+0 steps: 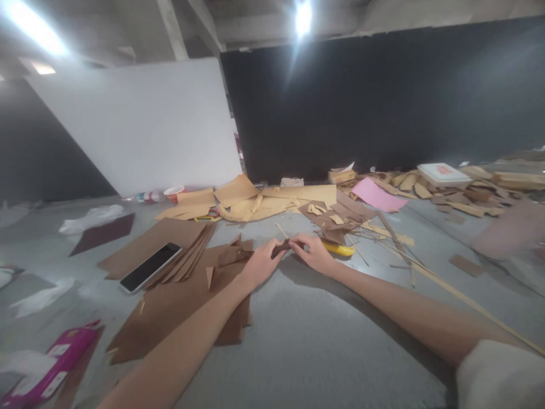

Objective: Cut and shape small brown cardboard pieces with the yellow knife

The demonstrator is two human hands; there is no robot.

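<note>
Close together at the middle of the view, both my hands pinch one small dark brown piece (280, 248), which looks like card or leather. My left hand (264, 262) grips its left end, and my right hand (313, 254) has its fingertips on the right end. Just beyond them a thin pale strip (281, 230) sticks up. Beside my right hand lies a yellow-handled tool (339, 249), probably a cutter, partly hidden by that hand. Brown sheets (170, 318) spread under and beside my left forearm.
A phone (151, 267) rests on stacked brown sheets at the left. A magenta case (63, 363) lies near left. Tan offcuts (298, 196), a pink sheet (378, 195) and a white box (443, 174) line the back. Long thin strips (460, 292) cross the right side.
</note>
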